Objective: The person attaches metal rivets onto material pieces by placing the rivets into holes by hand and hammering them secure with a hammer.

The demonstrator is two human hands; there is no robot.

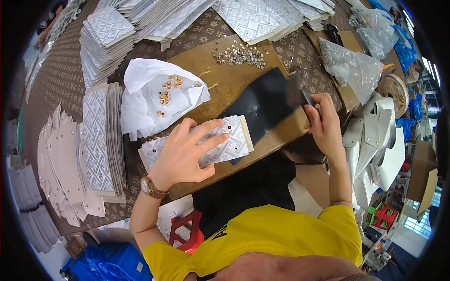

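Observation:
My left hand lies spread over a silver patterned panel with a pale edge, pressing it onto the brown board. Its index and middle fingers reach either side of a small dark-centred stud near the panel's right end. My right hand is closed around the dark handle of a hammer, whose head is smeared by motion. The hammer is held over the right end of a black sheet, apart from the panel. Part of the panel is hidden under my left hand.
Several gold studs sit on a crumpled white bag. Silver studs are heaped on the board. Stacked patterned panels and pale studded pieces stand left. A clear bag and white pieces lie right.

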